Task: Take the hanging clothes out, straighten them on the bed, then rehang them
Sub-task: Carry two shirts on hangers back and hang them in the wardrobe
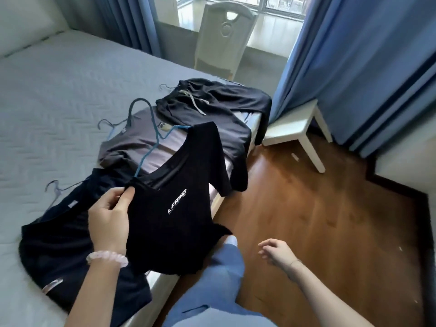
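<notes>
My left hand [111, 215] pinches the shoulder of a black T-shirt with a white chest logo [174, 208] and holds it up over the bed's edge. A blue hanger [153, 147] sticks out of the shirt's neck. My right hand [278, 253] hovers empty over the floor, fingers apart. On the bed [47, 102] lie a grey T-shirt [141, 142], a dark navy garment [59, 244] near me, and black trousers with a drawstring [212, 107] at the far corner, each with a hanger by it.
A white stool [292, 126] stands on the wooden floor [318, 208] beside the bed's corner. Blue curtains [365, 55] hang at the right and back. A pale chair [224, 36] stands by the window. My jeans-clad leg [212, 279] is against the bed.
</notes>
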`<action>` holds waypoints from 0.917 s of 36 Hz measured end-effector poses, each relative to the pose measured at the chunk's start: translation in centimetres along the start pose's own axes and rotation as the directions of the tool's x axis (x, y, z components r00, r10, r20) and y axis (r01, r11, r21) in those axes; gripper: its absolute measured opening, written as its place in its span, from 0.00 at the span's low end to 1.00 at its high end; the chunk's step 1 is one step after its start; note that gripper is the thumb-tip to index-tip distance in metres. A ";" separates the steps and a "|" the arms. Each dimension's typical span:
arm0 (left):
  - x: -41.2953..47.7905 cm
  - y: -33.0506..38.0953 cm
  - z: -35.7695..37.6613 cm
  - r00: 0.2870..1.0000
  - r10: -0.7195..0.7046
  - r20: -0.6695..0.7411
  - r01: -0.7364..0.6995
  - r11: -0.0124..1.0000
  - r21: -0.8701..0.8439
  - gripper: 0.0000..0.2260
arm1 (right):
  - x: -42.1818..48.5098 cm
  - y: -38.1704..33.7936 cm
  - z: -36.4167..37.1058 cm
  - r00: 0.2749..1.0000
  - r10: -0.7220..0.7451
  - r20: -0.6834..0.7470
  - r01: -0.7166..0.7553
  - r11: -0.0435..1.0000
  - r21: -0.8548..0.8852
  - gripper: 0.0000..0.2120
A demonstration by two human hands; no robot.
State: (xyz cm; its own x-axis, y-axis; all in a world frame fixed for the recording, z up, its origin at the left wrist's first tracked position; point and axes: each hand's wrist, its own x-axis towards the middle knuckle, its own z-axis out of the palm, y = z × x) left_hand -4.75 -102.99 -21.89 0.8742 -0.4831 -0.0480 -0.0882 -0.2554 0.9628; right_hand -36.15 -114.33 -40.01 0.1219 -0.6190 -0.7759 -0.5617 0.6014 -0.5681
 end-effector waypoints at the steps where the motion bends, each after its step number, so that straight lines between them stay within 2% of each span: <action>1: 1.1 0.3 1.4 1.000 -0.006 -0.013 0.006 1.000 -0.002 0.11 | 1.2 -1.2 -0.6 1.000 0.002 -0.004 -0.002 1.000 -0.002 0.19; 9: 9.8 3.4 8.3 0.995 -0.027 -0.096 0.033 0.998 0.058 0.11 | 8.4 -4.7 -5.1 0.997 0.065 0.034 -0.063 0.997 -0.039 0.19; 13: 13.7 4.5 10.9 0.989 -0.018 -0.145 0.035 0.993 0.113 0.07 | 12.0 -5.7 -8.6 0.993 0.116 0.024 -0.115 0.993 -0.028 0.10; 16: 15.7 4.9 12.4 0.984 -0.024 -0.178 0.048 0.991 0.127 0.06 | 15.2 -7.9 -10.8 0.991 0.131 0.033 -0.129 0.990 -0.050 0.14; 19: 17.4 4.9 14.0 0.973 -0.055 -0.225 0.083 0.989 0.121 0.09 | 18.0 -12.6 -11.9 0.988 0.132 0.083 -0.122 0.986 -0.112 0.13; 24: 20.3 4.3 17.1 0.942 -0.118 -0.315 0.168 0.976 0.135 0.04 | 23.5 -22.4 -11.4 0.974 0.095 0.205 -0.049 0.975 -0.218 0.15; 28: 21.7 4.6 19.6 0.892 -0.153 -0.425 0.250 0.951 0.182 0.04 | 27.9 -31.5 -10.3 0.960 0.051 0.274 0.060 0.921 -0.384 0.14; 33: 22.7 3.9 20.5 0.801 -0.222 -0.556 0.382 0.905 0.188 0.04 | 33.0 -42.4 -6.2 0.920 -0.015 0.392 0.216 0.853 -0.476 0.13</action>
State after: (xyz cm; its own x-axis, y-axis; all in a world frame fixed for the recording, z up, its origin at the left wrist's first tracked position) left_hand 4.97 -132.17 -24.70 0.9852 0.1358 -0.1043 0.1640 -0.5732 0.8028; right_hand -13.37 -163.34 -39.82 0.4409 -0.3807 -0.8128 -0.8419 0.1386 -0.5216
